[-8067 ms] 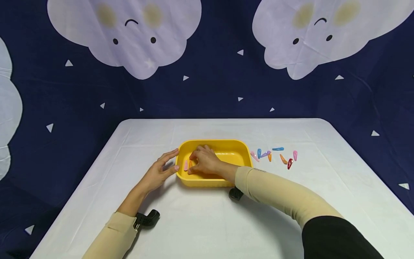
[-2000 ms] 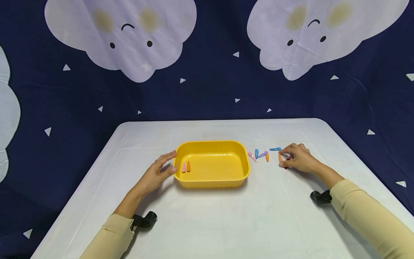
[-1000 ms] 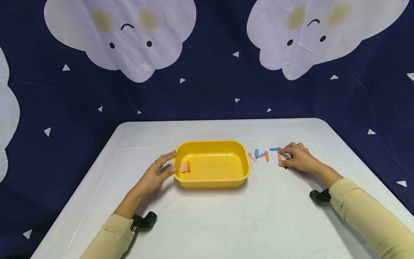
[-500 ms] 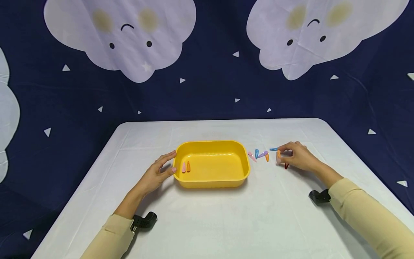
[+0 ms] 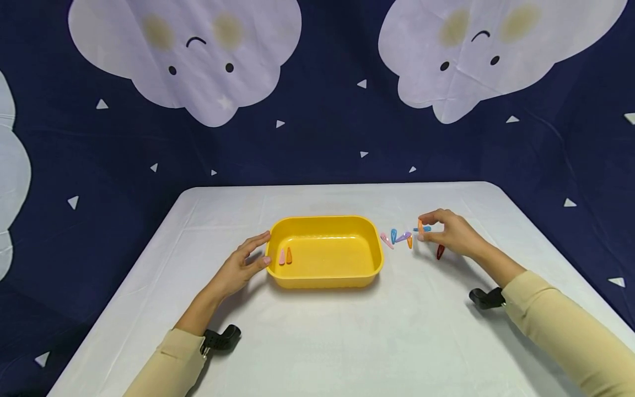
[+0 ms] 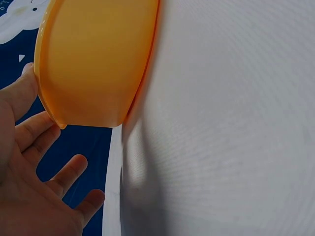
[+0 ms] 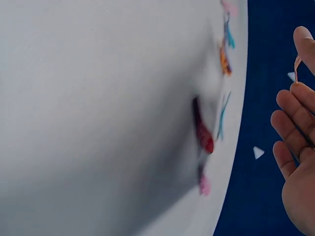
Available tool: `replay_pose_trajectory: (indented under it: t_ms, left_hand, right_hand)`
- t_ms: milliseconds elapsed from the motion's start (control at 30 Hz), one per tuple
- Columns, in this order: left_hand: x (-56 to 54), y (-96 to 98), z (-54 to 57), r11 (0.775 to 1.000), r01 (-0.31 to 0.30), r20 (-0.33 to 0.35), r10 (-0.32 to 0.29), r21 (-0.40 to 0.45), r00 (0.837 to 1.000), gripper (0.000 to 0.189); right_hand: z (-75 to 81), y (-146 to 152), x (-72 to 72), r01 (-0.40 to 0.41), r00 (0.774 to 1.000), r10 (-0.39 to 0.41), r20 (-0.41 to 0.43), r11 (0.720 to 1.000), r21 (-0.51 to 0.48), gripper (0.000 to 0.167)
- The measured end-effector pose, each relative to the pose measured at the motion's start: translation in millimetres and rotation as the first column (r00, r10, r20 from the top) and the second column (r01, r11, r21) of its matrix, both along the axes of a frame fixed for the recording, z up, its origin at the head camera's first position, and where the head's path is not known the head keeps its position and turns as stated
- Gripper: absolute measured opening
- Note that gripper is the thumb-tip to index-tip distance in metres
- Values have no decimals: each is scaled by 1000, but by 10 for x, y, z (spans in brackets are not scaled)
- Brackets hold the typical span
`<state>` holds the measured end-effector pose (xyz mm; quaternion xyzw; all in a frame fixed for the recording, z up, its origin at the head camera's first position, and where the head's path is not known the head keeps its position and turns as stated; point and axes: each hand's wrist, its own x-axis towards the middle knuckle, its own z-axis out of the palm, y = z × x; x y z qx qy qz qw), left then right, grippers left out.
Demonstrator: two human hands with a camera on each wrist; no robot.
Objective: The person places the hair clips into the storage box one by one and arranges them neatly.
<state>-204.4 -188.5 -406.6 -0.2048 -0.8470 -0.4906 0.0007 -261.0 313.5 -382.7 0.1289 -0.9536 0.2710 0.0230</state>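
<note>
My right hand [image 5: 455,232] pinches an orange hair clip [image 5: 420,226] between thumb and fingertips, held above the table to the right of the yellow tray [image 5: 324,281]. In the right wrist view only the thin edge of that clip [image 7: 297,66] shows. My left hand [image 5: 238,270] touches the tray's left rim with thumb and fingertips, its other fingers spread in the left wrist view. Inside the tray, at the left, a pink hair clip [image 5: 281,256] and an orange hair clip [image 5: 289,255] lie side by side.
Between tray and right hand lie a pink clip [image 5: 387,240], a blue clip [image 5: 394,235], a purple clip [image 5: 403,237] and another orange clip [image 5: 409,241]. A second blue clip [image 5: 426,228], a red clip [image 5: 440,252] and a pink clip [image 7: 204,185] lie near the right hand.
My right hand, earlier inside the tray, went to the loose clips at the right. It has since lifted an orange clip and shifted slightly left. The left hand stays at the rim.
</note>
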Motion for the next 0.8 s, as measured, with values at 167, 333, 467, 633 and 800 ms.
replay_pose_trajectory:
  t_ms: [167, 333, 467, 633, 800]
  left_hand:
    - [0, 1, -1, 1000, 0, 1, 0, -2, 1000, 55]
    - [0, 0, -2, 1000, 4, -5, -4, -5, 1000, 55]
    - [3, -2, -1, 1000, 8, -10, -8, -2, 1000, 54]
    - [4, -1, -3, 1000, 8, -11, -8, 5, 1000, 54]
    - [0, 2, -4, 1000, 7, -15, -7, 0, 1000, 54]
  right_hand:
    - [115, -111, 32, -1, 1000, 1, -3, 1000, -1, 59]
    - [217, -225, 62, -11, 1000, 11, -30, 1000, -19, 63]
    - [290, -324, 84, -22, 999, 20, -42, 999, -43, 62]
    - [374, -468, 109, -38, 998, 34, -58, 997, -71, 59]
    - [440, -611, 130, -47, 996, 40, -74, 994, -97, 56]
